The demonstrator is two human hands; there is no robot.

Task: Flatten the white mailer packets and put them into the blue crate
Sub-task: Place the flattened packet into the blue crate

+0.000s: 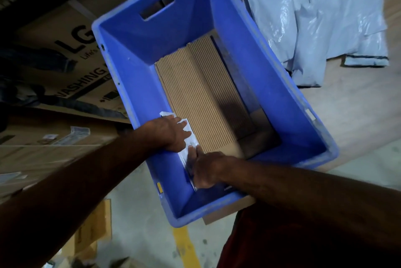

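White mailer packet (188, 145) under both seemingly flat-fingered hands, left hand (171, 133) and right hand (206, 170), inside blue crate (282, 85)

A grey concrete floor (138, 220) spreads across the lower part of the view, scuffed and speckled; a yellow painted line (186, 248) runs along it toward the bottom edge; left of the line lie flattened scraps of brown cardboard (95, 231); further left and above the line stand large brown cartons (71, 40) printed with "LG" and "WASHING", some bearing small white labels (76, 134); far to the upper right of the line a pale wooden worktop (355, 116) stretches away; the light is dim on the cartons' side and brighter over the worktop.
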